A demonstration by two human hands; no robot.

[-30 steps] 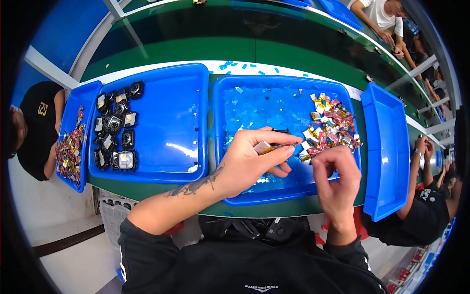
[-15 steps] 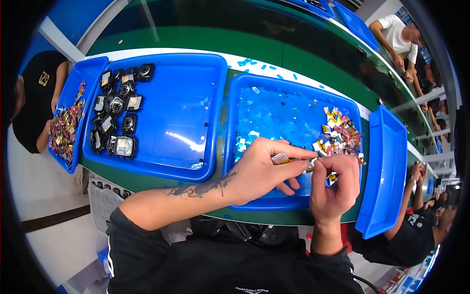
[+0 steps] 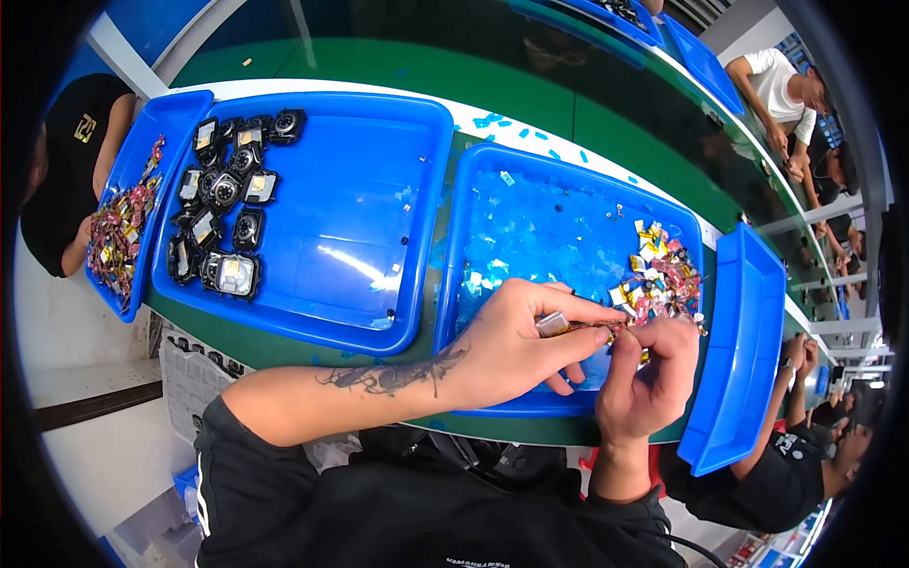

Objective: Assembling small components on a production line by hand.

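Observation:
My left hand is closed on a small silver rectangular part above the front edge of the right blue tray. Facing it, my right hand has its fingertips pinched at the far end of that same part, where thin wires show. Both hands meet just in front of a pile of small red, yellow and silver parts in the tray's right corner. Bits of blue film litter the tray floor.
A left blue tray holds several black square modules at its left end. A narrow blue tray further left holds coloured parts. Another blue tray stands tilted on the right. Other people work on both sides and across the green table.
The view has tilted and shifted, and my hands have come closer together at the tray's front edge. The left hand still holds the silver part; the right hand has risen to its end.

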